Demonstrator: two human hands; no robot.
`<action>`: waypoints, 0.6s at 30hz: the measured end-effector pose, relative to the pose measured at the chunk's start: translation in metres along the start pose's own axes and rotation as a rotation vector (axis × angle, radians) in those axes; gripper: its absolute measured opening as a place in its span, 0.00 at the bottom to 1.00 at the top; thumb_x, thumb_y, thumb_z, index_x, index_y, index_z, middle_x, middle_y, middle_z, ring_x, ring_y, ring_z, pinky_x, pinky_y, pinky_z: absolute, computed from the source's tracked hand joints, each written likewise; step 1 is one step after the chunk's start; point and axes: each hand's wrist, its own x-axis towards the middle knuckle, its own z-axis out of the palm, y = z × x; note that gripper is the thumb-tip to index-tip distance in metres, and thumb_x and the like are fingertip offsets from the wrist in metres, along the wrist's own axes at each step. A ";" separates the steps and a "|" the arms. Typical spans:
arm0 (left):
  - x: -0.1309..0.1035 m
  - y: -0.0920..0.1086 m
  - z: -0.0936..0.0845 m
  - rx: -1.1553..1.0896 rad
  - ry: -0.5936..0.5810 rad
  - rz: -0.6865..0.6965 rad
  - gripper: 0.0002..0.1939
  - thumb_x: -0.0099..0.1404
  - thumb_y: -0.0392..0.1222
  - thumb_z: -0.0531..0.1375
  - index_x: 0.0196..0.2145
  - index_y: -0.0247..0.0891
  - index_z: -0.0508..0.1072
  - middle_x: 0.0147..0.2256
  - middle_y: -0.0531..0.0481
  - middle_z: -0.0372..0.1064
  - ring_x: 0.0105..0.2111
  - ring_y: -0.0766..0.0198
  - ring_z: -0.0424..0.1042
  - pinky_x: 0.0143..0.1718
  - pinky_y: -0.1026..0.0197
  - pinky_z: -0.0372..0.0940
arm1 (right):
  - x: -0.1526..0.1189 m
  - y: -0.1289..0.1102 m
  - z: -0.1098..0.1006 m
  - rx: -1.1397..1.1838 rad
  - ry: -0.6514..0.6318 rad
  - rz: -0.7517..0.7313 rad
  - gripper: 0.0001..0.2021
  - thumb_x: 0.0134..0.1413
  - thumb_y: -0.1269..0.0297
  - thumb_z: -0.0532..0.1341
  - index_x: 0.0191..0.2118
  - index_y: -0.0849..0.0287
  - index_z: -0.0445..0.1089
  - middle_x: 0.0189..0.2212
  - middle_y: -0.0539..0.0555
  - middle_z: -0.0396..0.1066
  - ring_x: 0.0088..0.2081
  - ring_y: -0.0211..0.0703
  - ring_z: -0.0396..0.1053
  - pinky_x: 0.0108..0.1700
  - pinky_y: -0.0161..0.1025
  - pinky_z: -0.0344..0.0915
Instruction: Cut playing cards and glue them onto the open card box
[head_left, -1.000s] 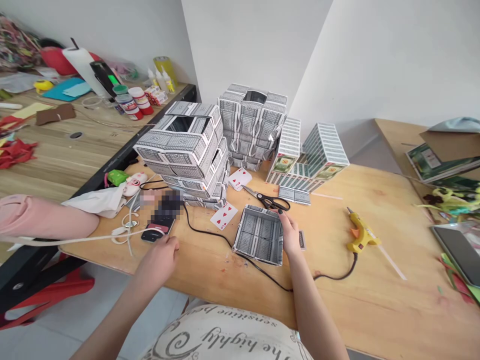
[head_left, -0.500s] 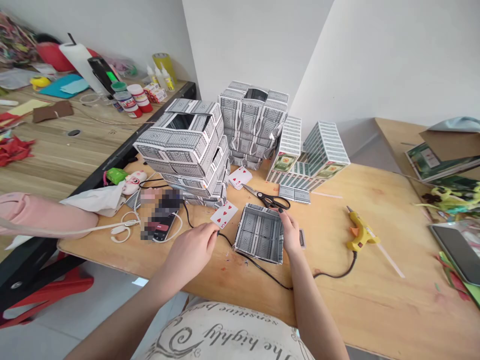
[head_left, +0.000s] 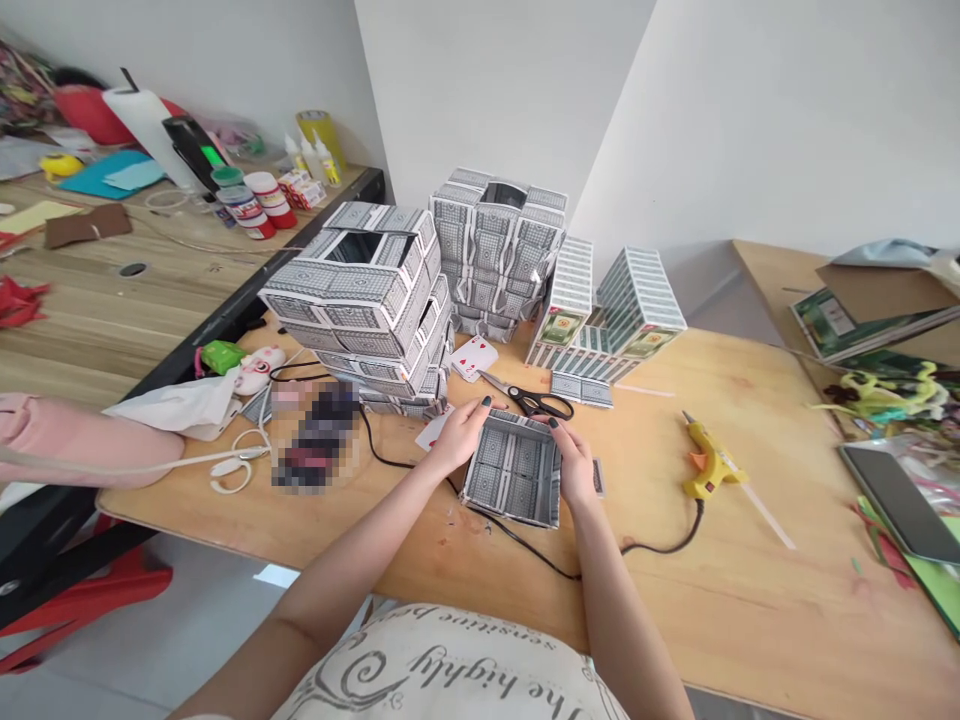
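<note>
A shallow open box made of grey patterned playing cards (head_left: 511,480) stands in front of me on the table. My left hand (head_left: 461,437) grips its far left corner, thumb and fingers closed on the wall. On the opposite side my right hand (head_left: 573,462) is closed around the right wall, its thumb over the rim. A loose playing card (head_left: 431,432) lies partly hidden behind my left hand. Just beyond the box are black-handled scissors (head_left: 541,403) and a small pile of heart cards (head_left: 475,356).
Two tall card-built structures (head_left: 352,270) (head_left: 499,230) and a green-striped card-built piece (head_left: 574,330) stand at the back. A yellow glue gun (head_left: 709,460) lies at right, its black cord (head_left: 525,545) passing before the box. Left are a blurred phone (head_left: 315,440) and a pink bottle (head_left: 82,440).
My left hand has moved right and away from me, from the heart card to the box's far left corner. My right hand stays on the box's right wall. The view has shifted slightly.
</note>
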 end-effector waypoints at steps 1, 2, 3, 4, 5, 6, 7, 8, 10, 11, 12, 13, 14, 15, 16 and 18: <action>-0.001 -0.002 0.001 -0.079 0.003 -0.020 0.20 0.63 0.47 0.45 0.39 0.34 0.72 0.40 0.46 0.71 0.41 0.59 0.69 0.43 0.58 0.62 | 0.000 0.000 0.000 -0.011 0.002 -0.007 0.14 0.49 0.55 0.56 0.35 0.55 0.74 0.34 0.50 0.73 0.39 0.48 0.67 0.44 0.41 0.59; -0.002 -0.003 0.002 -0.152 0.002 -0.031 0.21 0.62 0.48 0.45 0.39 0.35 0.72 0.39 0.47 0.72 0.41 0.59 0.69 0.43 0.58 0.62 | 0.000 0.000 0.001 -0.024 0.001 -0.013 0.14 0.49 0.55 0.55 0.35 0.55 0.74 0.34 0.50 0.73 0.39 0.47 0.67 0.44 0.41 0.59; -0.004 -0.004 0.002 -0.217 -0.002 -0.033 0.21 0.63 0.49 0.44 0.39 0.35 0.72 0.39 0.47 0.72 0.41 0.59 0.69 0.43 0.59 0.62 | 0.000 0.000 0.001 -0.036 -0.001 -0.018 0.14 0.50 0.55 0.55 0.35 0.55 0.74 0.34 0.50 0.73 0.39 0.47 0.67 0.44 0.41 0.59; -0.005 -0.005 0.003 -0.270 -0.006 -0.029 0.22 0.63 0.49 0.44 0.39 0.36 0.72 0.39 0.48 0.72 0.41 0.59 0.69 0.43 0.59 0.62 | 0.000 0.000 0.001 -0.046 -0.002 -0.022 0.14 0.50 0.54 0.55 0.34 0.55 0.74 0.34 0.50 0.73 0.38 0.47 0.67 0.44 0.40 0.58; -0.006 -0.007 0.003 -0.307 -0.010 -0.023 0.22 0.63 0.49 0.44 0.40 0.36 0.72 0.39 0.48 0.72 0.41 0.59 0.69 0.44 0.58 0.62 | 0.000 0.000 0.002 -0.054 -0.003 -0.022 0.14 0.50 0.54 0.55 0.34 0.56 0.74 0.34 0.51 0.73 0.38 0.47 0.67 0.44 0.41 0.58; -0.007 -0.008 0.004 -0.333 -0.015 -0.020 0.22 0.63 0.49 0.44 0.40 0.36 0.72 0.39 0.48 0.72 0.41 0.59 0.69 0.44 0.58 0.62 | 0.001 0.000 0.002 -0.062 -0.006 -0.020 0.15 0.50 0.54 0.55 0.35 0.56 0.73 0.34 0.51 0.73 0.38 0.47 0.67 0.44 0.41 0.59; -0.007 -0.008 0.005 -0.350 -0.019 -0.024 0.21 0.62 0.49 0.46 0.41 0.36 0.72 0.39 0.47 0.72 0.41 0.59 0.69 0.44 0.58 0.62 | 0.001 0.000 0.002 -0.069 -0.008 -0.017 0.15 0.50 0.53 0.54 0.35 0.56 0.73 0.34 0.51 0.73 0.38 0.47 0.67 0.43 0.41 0.59; -0.007 -0.009 0.005 -0.358 -0.021 -0.031 0.20 0.61 0.49 0.48 0.41 0.35 0.72 0.39 0.47 0.72 0.40 0.58 0.70 0.43 0.58 0.62 | 0.002 0.000 0.003 -0.075 -0.008 -0.018 0.15 0.50 0.53 0.55 0.35 0.56 0.73 0.33 0.51 0.73 0.38 0.47 0.67 0.43 0.41 0.59; -0.006 -0.011 0.006 -0.348 -0.009 -0.037 0.18 0.59 0.47 0.51 0.41 0.34 0.71 0.38 0.47 0.72 0.39 0.58 0.70 0.41 0.58 0.63 | 0.003 0.001 0.003 -0.085 -0.008 -0.021 0.15 0.49 0.52 0.55 0.35 0.56 0.73 0.33 0.51 0.73 0.38 0.47 0.67 0.43 0.41 0.59; -0.005 -0.012 0.007 -0.331 0.007 -0.031 0.17 0.59 0.46 0.53 0.41 0.34 0.72 0.38 0.47 0.73 0.38 0.58 0.70 0.40 0.58 0.63 | 0.003 0.001 0.003 -0.089 -0.009 -0.018 0.15 0.49 0.52 0.55 0.34 0.56 0.73 0.33 0.51 0.73 0.38 0.47 0.67 0.43 0.41 0.59; -0.004 -0.013 0.007 -0.306 0.024 -0.019 0.16 0.58 0.46 0.53 0.40 0.34 0.72 0.37 0.47 0.73 0.38 0.58 0.70 0.40 0.58 0.63 | 0.004 0.001 0.003 -0.092 -0.011 -0.013 0.16 0.48 0.52 0.56 0.34 0.56 0.73 0.33 0.51 0.73 0.38 0.48 0.67 0.43 0.41 0.59; -0.003 -0.015 0.007 -0.278 0.036 -0.004 0.16 0.58 0.45 0.53 0.39 0.34 0.72 0.37 0.47 0.73 0.38 0.58 0.70 0.40 0.59 0.63 | 0.004 0.001 0.003 -0.098 -0.016 -0.008 0.16 0.48 0.51 0.56 0.35 0.56 0.73 0.33 0.51 0.73 0.38 0.48 0.67 0.43 0.42 0.59; -0.002 -0.016 0.007 -0.251 0.041 0.012 0.15 0.58 0.45 0.53 0.38 0.34 0.72 0.37 0.47 0.72 0.38 0.59 0.69 0.40 0.59 0.63 | 0.004 0.000 0.004 -0.106 -0.021 -0.006 0.17 0.48 0.51 0.55 0.35 0.56 0.73 0.33 0.51 0.73 0.38 0.48 0.67 0.43 0.42 0.60; -0.001 -0.017 0.007 -0.229 0.043 0.022 0.15 0.58 0.44 0.52 0.38 0.34 0.73 0.38 0.47 0.72 0.39 0.59 0.69 0.40 0.59 0.62 | 0.004 -0.001 0.005 -0.116 -0.025 -0.010 0.17 0.48 0.51 0.55 0.36 0.57 0.73 0.34 0.52 0.73 0.39 0.49 0.67 0.43 0.42 0.60; 0.000 -0.017 0.007 -0.214 0.037 0.028 0.15 0.59 0.44 0.52 0.38 0.34 0.73 0.38 0.46 0.72 0.39 0.59 0.69 0.40 0.59 0.62 | 0.004 -0.002 0.006 -0.131 -0.023 -0.021 0.17 0.48 0.51 0.55 0.36 0.57 0.73 0.34 0.52 0.73 0.39 0.49 0.67 0.44 0.43 0.60; 0.002 -0.017 0.005 -0.201 0.014 0.027 0.16 0.60 0.44 0.51 0.39 0.33 0.72 0.38 0.46 0.72 0.39 0.59 0.69 0.40 0.59 0.62 | 0.003 -0.005 0.006 -0.170 -0.012 -0.044 0.18 0.50 0.51 0.53 0.36 0.56 0.73 0.36 0.52 0.73 0.41 0.49 0.66 0.47 0.43 0.58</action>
